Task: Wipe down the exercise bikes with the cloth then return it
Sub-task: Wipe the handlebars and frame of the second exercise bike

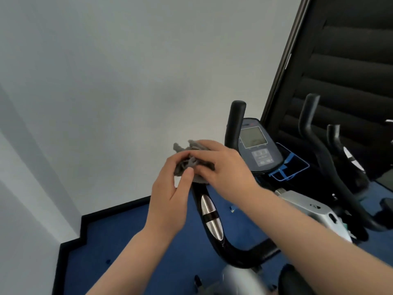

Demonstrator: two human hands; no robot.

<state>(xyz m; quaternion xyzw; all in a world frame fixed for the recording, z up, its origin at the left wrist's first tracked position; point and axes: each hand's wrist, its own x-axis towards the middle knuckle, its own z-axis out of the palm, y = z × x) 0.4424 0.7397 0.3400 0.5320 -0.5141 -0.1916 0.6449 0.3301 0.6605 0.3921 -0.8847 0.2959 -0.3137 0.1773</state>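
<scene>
We hold the grey cloth (192, 161) bunched between both hands, right at the top end of the near bike's left handlebar (209, 211), so the cloth sits against the grip's upper tip. Our left hand (170, 194) pinches the cloth's lower edge with thumb and fingers closed on it, while our right hand (225, 165) lies over the top of the bundle, fingers curled around it. Just beyond our right hand stands the exercise bike's console (258, 145) with its pale screen and buttons, and behind that a blue wire holder (292, 165); we cannot tell whether anything lies in it. A second bike's black handlebars (314, 137) rise to the right, over blue carpet (127, 241) and beside a white wall (127, 81).
</scene>
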